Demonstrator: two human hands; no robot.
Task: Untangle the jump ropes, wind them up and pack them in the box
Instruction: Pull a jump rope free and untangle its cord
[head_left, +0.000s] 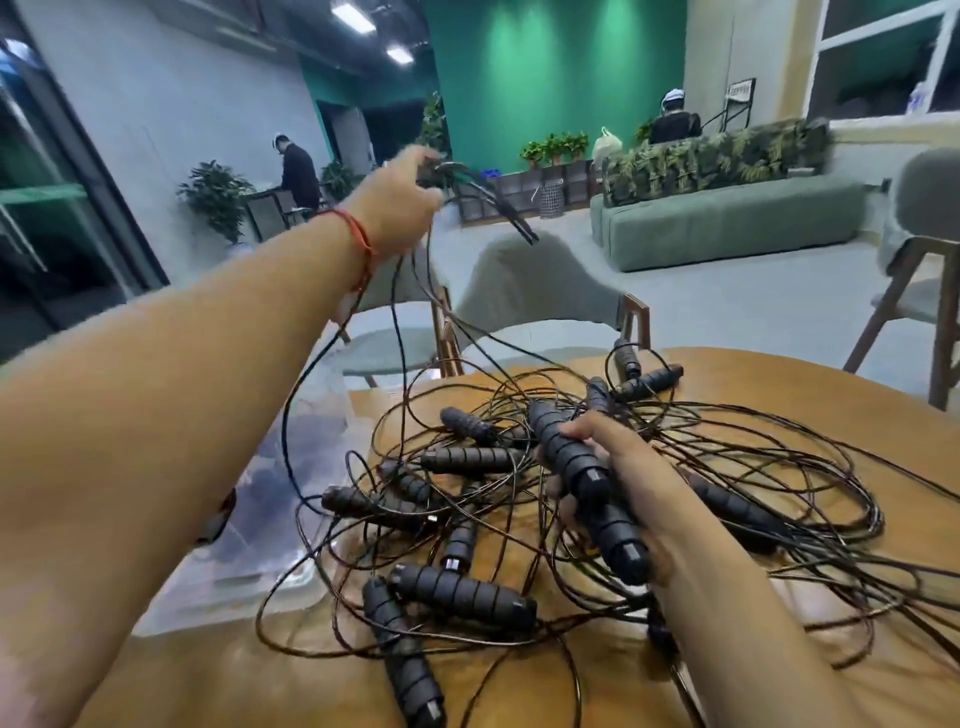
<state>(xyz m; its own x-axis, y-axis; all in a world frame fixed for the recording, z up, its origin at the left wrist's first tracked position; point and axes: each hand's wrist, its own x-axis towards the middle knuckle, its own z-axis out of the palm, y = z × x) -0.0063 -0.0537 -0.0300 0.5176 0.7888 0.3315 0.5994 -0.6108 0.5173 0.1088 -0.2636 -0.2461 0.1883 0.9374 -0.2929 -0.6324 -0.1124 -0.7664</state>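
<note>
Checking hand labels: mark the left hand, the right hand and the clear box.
left hand (397, 200): head view, back of hand
right hand (636, 467): head view, back of hand
clear box (244, 574): head view, near edge

Wooden table (779, 395) in foreground. Two grey-green chairs (524, 291) (384, 348) at its far edge, a third (924, 208) at right. Green sofa (727, 223) beyond, leafy planter (717, 156) behind it. Green wall (545, 78). Potted plant (218, 197) at left.
</note>
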